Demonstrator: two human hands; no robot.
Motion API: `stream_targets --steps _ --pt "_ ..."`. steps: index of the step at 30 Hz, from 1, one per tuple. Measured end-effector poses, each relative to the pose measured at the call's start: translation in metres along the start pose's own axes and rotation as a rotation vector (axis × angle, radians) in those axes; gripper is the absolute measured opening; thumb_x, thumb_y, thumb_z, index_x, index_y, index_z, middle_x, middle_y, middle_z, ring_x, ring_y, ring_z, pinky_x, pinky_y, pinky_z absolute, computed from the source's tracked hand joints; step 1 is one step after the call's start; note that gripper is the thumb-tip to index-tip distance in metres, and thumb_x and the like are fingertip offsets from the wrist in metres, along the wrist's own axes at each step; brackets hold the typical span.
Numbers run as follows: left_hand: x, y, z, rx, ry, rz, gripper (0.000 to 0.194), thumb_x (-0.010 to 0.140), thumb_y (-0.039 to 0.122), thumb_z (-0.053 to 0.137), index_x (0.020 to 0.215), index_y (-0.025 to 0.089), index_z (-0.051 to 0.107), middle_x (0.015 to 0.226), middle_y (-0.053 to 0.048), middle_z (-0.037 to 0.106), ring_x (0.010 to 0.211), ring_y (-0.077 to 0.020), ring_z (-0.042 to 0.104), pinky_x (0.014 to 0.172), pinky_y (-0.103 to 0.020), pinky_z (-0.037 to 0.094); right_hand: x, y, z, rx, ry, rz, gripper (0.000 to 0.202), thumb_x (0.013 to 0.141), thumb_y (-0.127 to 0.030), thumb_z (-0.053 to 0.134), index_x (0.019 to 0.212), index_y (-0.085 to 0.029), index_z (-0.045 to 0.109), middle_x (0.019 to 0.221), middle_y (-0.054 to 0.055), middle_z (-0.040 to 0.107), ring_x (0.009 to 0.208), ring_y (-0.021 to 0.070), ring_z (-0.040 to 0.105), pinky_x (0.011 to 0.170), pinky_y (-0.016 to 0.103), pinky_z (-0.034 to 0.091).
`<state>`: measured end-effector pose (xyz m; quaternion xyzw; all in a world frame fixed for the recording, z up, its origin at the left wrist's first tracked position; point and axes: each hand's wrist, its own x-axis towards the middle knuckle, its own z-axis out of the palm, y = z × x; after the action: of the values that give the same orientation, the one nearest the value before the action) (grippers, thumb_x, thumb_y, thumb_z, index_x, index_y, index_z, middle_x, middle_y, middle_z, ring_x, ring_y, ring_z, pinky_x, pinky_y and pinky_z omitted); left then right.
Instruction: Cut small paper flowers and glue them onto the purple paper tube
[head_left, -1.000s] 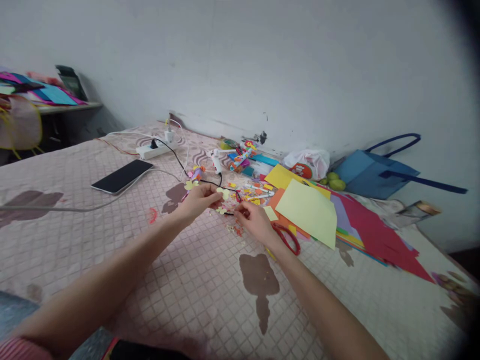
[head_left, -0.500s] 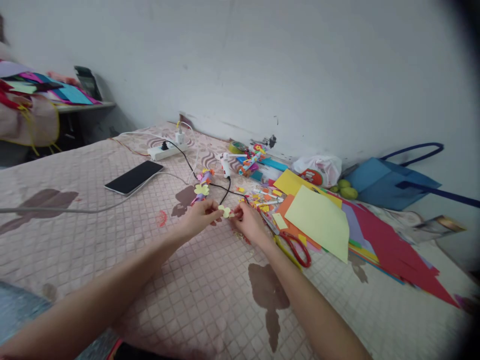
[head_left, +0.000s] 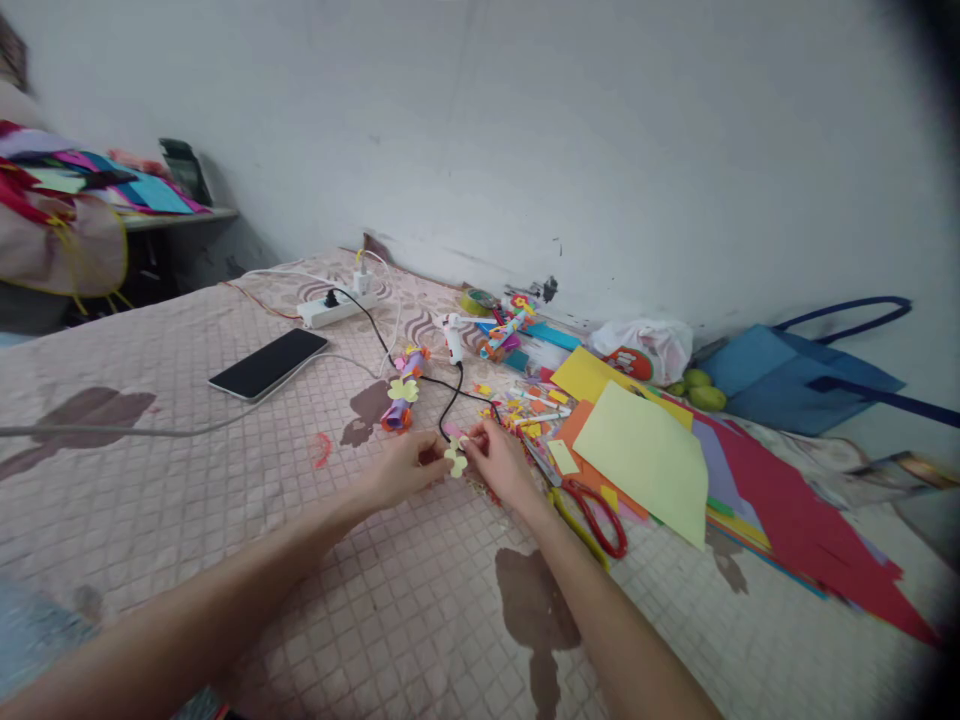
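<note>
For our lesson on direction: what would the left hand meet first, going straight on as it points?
The left hand likely meets the pale yellow flower first; depth is unclear, and they may be touching.

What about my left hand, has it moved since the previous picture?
Yes. Your left hand has come a little nearer to you, judged against the purple roll: the roll's near end, hidden by the hand before, now shows.

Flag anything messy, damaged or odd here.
Paper scraps lie strewn loosely beyond the right hand. Low on the wall, a dark blotch looks like dirt or damage. A red piece lies apart, too blurred to identify.
</note>
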<state>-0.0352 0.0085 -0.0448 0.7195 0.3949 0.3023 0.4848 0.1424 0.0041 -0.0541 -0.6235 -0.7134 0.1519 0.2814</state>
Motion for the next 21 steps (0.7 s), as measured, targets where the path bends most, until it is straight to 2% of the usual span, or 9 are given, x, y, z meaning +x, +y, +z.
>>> stream_targets --steps 5,11,14,16,18,20,21 --pt "-0.001 -0.006 0.005 0.002 -0.026 0.008 0.019 0.073 0.029 0.054 0.06 0.017 0.047 0.051 0.004 0.049 0.047 -0.008 0.044 0.044 -0.019 0.033 0.004 0.0 0.002 -0.025 0.005 0.016 0.017 0.082 -0.035 0.054 0.076 -0.019 0.053 0.068 0.001 0.059 0.062 0.0154 0.054 0.059 0.026 0.038" --pt "0.001 -0.012 0.004 -0.052 -0.017 -0.039 0.02 0.075 0.031 0.054 0.063 0.018 0.045 0.053 0.004 0.051 0.046 -0.009 0.047 0.045 -0.02 0.034 0.004 0.004 0.004 0.023 -0.012 0.033 0.011 0.076 -0.026 0.059 0.072 -0.019 0.052 0.066 0.0 0.057 0.061 0.0146 0.053 0.057 0.024 0.037" --pt "0.002 -0.009 0.003 -0.089 0.004 -0.061 0.019 0.075 0.033 0.054 0.066 0.018 0.048 0.054 0.004 0.053 0.047 -0.0097 0.049 0.046 -0.02 0.037 0.003 0.002 0.001 0.054 0.0 0.007 0.01 0.077 -0.024 0.057 0.07 -0.019 0.052 0.067 0.0 0.057 0.061 0.0145 0.052 0.057 0.024 0.037" --pt "0.001 -0.004 0.002 -0.096 0.051 -0.067 0.018 0.074 0.034 0.056 0.068 0.017 0.052 0.061 0.001 0.056 0.053 -0.0108 0.053 0.051 -0.021 0.041 0.002 -0.002 -0.001 0.084 0.016 0.003 0.012 0.079 -0.025 0.054 0.069 -0.019 0.052 0.067 0.0 0.057 0.061 0.0143 0.052 0.057 0.024 0.037" --pt "0.001 0.002 0.001 -0.12 0.109 -0.047 0.019 0.072 0.034 0.059 0.068 0.016 0.055 0.079 -0.003 0.061 0.069 -0.0134 0.057 0.06 -0.022 0.045 0.0 -0.006 -0.003 0.165 0.018 0.005 0.012 0.08 -0.026 0.052 0.071 -0.019 0.052 0.069 0.0 0.057 0.061 0.0137 0.051 0.056 0.023 0.038" --pt "0.001 0.005 0.0 -0.174 0.148 -0.017 0.019 0.071 0.034 0.06 0.067 0.015 0.057 0.091 -0.006 0.06 0.083 -0.0158 0.057 0.068 -0.023 0.046 -0.001 -0.009 -0.004 0.305 -0.025 0.012 0.01 0.081 -0.025 0.051 0.073 -0.019 0.053 0.07 0.0 0.056 0.06 0.0128 0.051 0.055 0.022 0.038" --pt "0.002 0.004 0.0 -0.205 0.154 -0.009 0.02 0.072 0.034 0.059 0.067 0.015 0.057 0.091 -0.006 0.06 0.084 -0.016 0.057 0.069 -0.024 0.045 -0.002 -0.011 -0.004 0.383 -0.059 0.018 0.01 0.08 -0.025 0.05 0.074 -0.019 0.054 0.07 -0.001 0.056 0.059 0.0124 0.051 0.054 0.022 0.038"
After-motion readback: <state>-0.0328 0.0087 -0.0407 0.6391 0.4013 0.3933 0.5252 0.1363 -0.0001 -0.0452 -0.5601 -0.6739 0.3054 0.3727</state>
